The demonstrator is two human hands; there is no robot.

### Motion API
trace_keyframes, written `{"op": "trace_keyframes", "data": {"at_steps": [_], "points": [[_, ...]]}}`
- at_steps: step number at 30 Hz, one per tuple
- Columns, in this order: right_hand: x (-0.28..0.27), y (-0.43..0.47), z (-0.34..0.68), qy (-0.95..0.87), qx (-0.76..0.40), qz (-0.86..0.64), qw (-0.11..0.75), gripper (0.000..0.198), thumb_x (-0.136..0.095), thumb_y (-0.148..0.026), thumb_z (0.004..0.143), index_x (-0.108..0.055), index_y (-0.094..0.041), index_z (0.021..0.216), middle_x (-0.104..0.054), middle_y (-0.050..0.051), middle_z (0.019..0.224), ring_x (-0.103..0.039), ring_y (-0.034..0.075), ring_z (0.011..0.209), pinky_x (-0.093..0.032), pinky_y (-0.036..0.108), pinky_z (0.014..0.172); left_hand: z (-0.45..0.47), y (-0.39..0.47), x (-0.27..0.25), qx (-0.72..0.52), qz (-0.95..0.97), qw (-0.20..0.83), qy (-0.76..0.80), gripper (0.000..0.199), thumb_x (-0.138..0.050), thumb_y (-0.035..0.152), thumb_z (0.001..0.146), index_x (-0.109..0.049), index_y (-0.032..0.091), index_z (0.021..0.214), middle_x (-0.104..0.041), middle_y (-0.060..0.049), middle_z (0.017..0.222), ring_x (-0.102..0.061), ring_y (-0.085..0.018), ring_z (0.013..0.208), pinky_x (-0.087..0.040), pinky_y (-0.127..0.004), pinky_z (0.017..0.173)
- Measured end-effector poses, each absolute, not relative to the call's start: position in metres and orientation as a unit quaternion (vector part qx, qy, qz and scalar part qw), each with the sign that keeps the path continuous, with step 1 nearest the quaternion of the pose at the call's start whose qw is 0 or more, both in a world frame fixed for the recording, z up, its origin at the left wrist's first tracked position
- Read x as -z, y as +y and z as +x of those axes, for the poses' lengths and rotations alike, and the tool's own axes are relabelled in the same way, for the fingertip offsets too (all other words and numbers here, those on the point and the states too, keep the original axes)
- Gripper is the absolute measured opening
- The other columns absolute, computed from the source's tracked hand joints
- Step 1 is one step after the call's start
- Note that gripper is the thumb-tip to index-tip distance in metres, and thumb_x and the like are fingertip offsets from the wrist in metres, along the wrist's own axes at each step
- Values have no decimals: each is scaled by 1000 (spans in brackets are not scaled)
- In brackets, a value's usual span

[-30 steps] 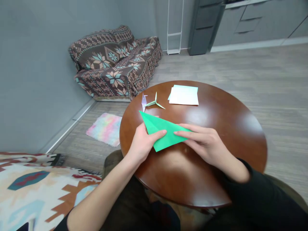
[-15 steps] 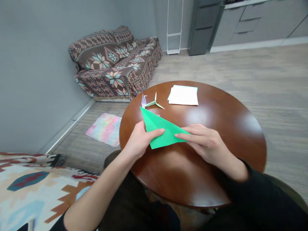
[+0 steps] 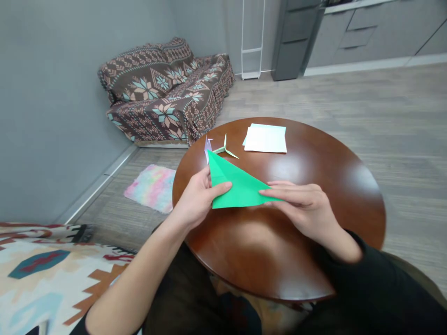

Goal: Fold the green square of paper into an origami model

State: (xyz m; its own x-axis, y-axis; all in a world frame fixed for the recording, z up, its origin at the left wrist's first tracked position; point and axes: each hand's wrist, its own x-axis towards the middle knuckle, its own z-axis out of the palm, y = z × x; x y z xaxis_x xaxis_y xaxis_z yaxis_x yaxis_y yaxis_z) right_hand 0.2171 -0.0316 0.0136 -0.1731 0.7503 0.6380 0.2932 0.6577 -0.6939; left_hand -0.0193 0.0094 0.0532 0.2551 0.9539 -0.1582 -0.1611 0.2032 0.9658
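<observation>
A green sheet of origami paper [image 3: 239, 186], folded into a triangle, is held above the table between both hands. My left hand [image 3: 200, 195] grips its left side, thumb flat on the front face and the other fingers mostly hidden behind. At the right corner, my right hand [image 3: 302, 200] pinches the paper with its fingers over the front; part of the hand sits behind the sheet. Just beyond the paper's upper tip stand a small purple folded paper figure [image 3: 207, 143] and a pale green three-pointed folded paper piece [image 3: 225, 148].
The round brown wooden table [image 3: 342, 186] carries a stack of white and pale blue paper sheets [image 3: 265, 138] toward its far edge. Past it are a sofa with a patterned cover [image 3: 167, 93] and a pastel fluffy mat [image 3: 152, 188]. A patterned cloth [image 3: 42, 274] lies at lower left.
Both hands have turned the green paper slightly, so its lower edge is now nearly level. My left hand has shifted a little left and the right hand slightly right.
</observation>
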Motion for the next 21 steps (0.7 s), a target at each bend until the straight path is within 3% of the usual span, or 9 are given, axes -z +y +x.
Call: {"op": "trace_keyframes", "data": {"at_steps": [3, 6, 8, 10, 15, 18, 21], "points": [[-19, -36, 214, -653, -258, -431, 566, 13, -80, -20, 84, -86, -29, 92, -85, 2, 90, -82, 27, 79, -68, 39, 75, -19, 6, -55, -460, 442, 631, 441, 51, -82, 37, 81, -65, 21, 126, -77, -8, 102, -74, -21, 78, -59, -31, 69], [-23, -37, 215, -597, -271, -483, 580, 5, -81, -26, 84, -85, -26, 82, -84, 2, 81, -79, 25, 68, -64, 33, 59, -21, 0, -64, -582, 482, 480, 446, 39, -73, 41, 89, -65, 29, 126, -74, -7, 116, -72, -23, 101, -59, -31, 83], [-24, -37, 216, -599, -266, -493, 572, 7, -81, -27, 84, -84, -25, 78, -83, 2, 74, -76, 22, 61, -59, 30, 53, -24, -4, -78, -584, 565, 388, 434, 24, -78, 33, 85, -74, 26, 108, -70, -7, 128, -60, -28, 129, -51, -33, 105], [-25, -36, 218, -626, -265, -485, 550, 9, -80, -28, 84, -82, -24, 77, -81, 1, 72, -72, 19, 57, -55, 28, 51, -23, -6, -96, -525, 634, 383, 419, 10, -81, 27, 79, -77, 23, 87, -71, -7, 126, -54, -34, 136, -45, -37, 112], [-26, -37, 218, -683, -248, -463, 507, 12, -80, -30, 86, -76, -22, 76, -78, 0, 71, -63, 14, 50, -48, 25, 48, -6, -1, -125, -301, 754, 453, 367, 20, -91, 22, 62, -72, 23, 67, -77, -6, 98, -66, -37, 116, -47, -39, 101], [-27, -36, 221, -701, -241, -448, 499, 13, -80, -29, 87, -73, -23, 77, -77, -1, 70, -62, 13, 50, -49, 25, 51, 6, 6, -117, -185, 857, 357, 322, 26, -93, 33, 60, -72, 25, 72, -73, -4, 83, -68, -30, 85, -48, -33, 80], [-27, -34, 230, -717, -227, -439, 492, 11, -81, -29, 87, -74, -24, 79, -77, -2, 70, -62, 14, 50, -49, 26, 51, 13, 14, -103, -104, 908, 281, 293, 13, -82, 29, 73, -71, 24, 78, -70, -2, 74, -61, -22, 68, -40, -30, 65]]}}
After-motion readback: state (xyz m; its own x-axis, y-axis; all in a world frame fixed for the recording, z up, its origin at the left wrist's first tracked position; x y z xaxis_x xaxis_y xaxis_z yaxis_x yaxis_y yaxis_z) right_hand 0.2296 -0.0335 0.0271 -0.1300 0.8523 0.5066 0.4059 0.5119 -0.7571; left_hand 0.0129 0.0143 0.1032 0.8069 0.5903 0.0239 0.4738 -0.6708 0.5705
